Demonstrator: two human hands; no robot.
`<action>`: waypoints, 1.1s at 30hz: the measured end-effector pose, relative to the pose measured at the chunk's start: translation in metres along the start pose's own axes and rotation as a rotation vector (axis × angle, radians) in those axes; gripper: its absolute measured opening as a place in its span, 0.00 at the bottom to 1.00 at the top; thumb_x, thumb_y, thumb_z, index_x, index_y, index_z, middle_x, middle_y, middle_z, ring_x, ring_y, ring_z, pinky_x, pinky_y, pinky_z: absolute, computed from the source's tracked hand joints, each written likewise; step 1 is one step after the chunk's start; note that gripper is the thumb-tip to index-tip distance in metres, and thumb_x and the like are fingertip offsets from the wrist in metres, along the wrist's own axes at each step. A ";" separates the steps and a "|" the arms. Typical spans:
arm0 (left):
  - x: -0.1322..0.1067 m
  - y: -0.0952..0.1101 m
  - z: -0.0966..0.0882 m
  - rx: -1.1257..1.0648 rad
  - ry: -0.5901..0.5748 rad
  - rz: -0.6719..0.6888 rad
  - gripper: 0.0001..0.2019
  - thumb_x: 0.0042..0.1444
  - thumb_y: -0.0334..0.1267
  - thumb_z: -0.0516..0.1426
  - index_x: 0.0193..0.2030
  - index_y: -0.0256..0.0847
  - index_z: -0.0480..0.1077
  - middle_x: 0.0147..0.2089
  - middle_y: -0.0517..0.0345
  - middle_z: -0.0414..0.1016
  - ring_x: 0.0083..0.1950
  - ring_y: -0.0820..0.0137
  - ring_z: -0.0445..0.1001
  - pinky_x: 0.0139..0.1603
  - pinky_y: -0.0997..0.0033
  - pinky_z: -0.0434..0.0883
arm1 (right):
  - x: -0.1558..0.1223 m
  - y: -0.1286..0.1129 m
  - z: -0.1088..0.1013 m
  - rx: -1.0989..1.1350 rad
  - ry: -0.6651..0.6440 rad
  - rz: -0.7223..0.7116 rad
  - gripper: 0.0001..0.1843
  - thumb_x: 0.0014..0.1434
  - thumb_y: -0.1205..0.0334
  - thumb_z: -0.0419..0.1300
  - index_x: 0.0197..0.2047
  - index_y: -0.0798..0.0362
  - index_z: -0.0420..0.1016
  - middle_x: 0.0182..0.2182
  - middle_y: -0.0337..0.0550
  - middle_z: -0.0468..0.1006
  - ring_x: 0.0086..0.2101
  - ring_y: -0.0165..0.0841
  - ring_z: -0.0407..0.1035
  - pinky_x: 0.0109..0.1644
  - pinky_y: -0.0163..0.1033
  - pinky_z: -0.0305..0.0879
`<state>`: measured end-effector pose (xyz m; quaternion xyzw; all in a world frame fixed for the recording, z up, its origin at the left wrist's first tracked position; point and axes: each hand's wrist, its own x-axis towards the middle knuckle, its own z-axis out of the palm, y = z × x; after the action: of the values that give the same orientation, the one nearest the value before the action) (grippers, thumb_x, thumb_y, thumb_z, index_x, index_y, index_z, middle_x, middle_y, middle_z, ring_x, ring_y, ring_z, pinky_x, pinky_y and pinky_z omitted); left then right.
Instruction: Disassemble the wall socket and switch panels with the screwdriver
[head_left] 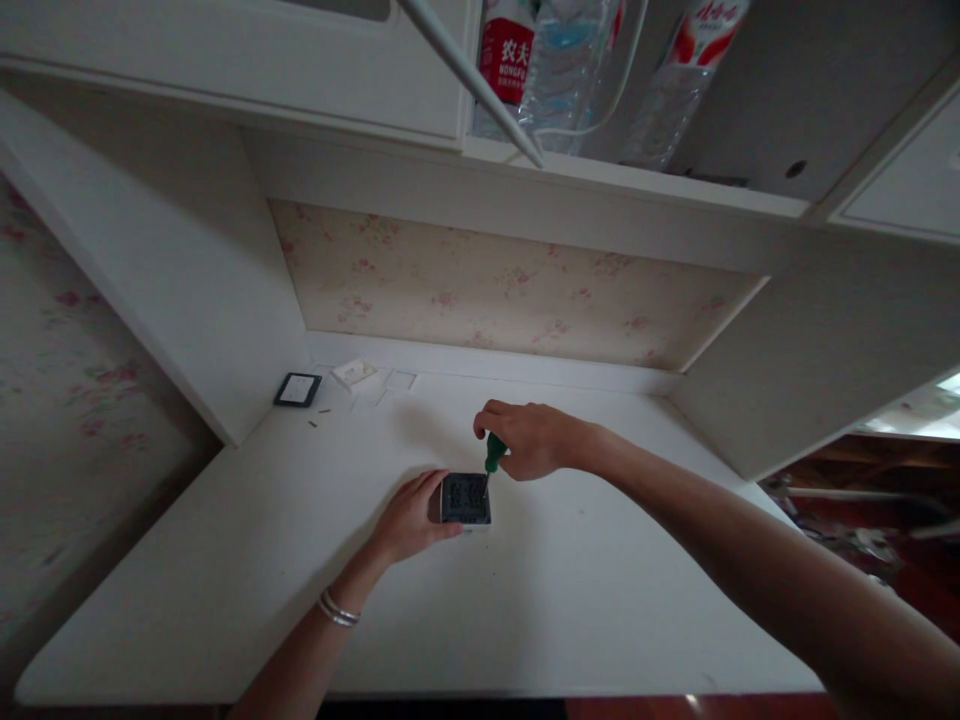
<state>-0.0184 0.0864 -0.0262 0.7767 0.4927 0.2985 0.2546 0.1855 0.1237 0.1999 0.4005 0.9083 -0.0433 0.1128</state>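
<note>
My left hand (411,515) grips a small square device (465,498) from its left side, thumb on the near edge and fingers at the far edge. The device has a black face with fine raised detail and a white body under it, and it rests on the white desk (600,580). A screwdriver with a green handle (493,452) is in my closed right hand (536,440). Its thin shaft slants down to the right edge of the black face. Whether the tip sits in a screw is too small to tell.
Back left on the desk lie a dark-framed square plate (298,389), a white square part (354,374), a thin clear frame (400,380) and two small dark bits. A shelf above holds plastic bottles (570,70); a white rod (472,75) hangs before it.
</note>
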 end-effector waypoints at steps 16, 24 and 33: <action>-0.002 -0.001 0.000 0.055 0.003 0.015 0.43 0.43 0.56 0.64 0.64 0.44 0.57 0.64 0.48 0.62 0.63 0.53 0.62 0.63 0.55 0.59 | 0.000 0.001 0.005 0.059 0.081 0.033 0.15 0.63 0.57 0.49 0.46 0.54 0.70 0.44 0.51 0.76 0.40 0.38 0.71 0.39 0.38 0.61; -0.002 0.000 -0.003 0.016 -0.011 0.027 0.41 0.41 0.53 0.66 0.62 0.43 0.60 0.62 0.49 0.65 0.60 0.55 0.65 0.62 0.57 0.61 | 0.003 0.000 0.009 0.043 0.057 0.150 0.19 0.60 0.50 0.52 0.46 0.55 0.72 0.40 0.52 0.77 0.40 0.41 0.71 0.39 0.39 0.62; -0.003 0.001 0.000 -0.079 -0.009 -0.068 0.42 0.37 0.52 0.69 0.60 0.42 0.62 0.58 0.48 0.68 0.56 0.55 0.68 0.56 0.58 0.65 | 0.004 -0.012 0.014 0.028 0.094 0.236 0.18 0.57 0.54 0.55 0.46 0.55 0.73 0.39 0.53 0.78 0.39 0.42 0.71 0.38 0.40 0.63</action>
<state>-0.0190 0.0833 -0.0263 0.7501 0.5055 0.3055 0.2973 0.1766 0.1162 0.1851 0.5076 0.8585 -0.0237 0.0690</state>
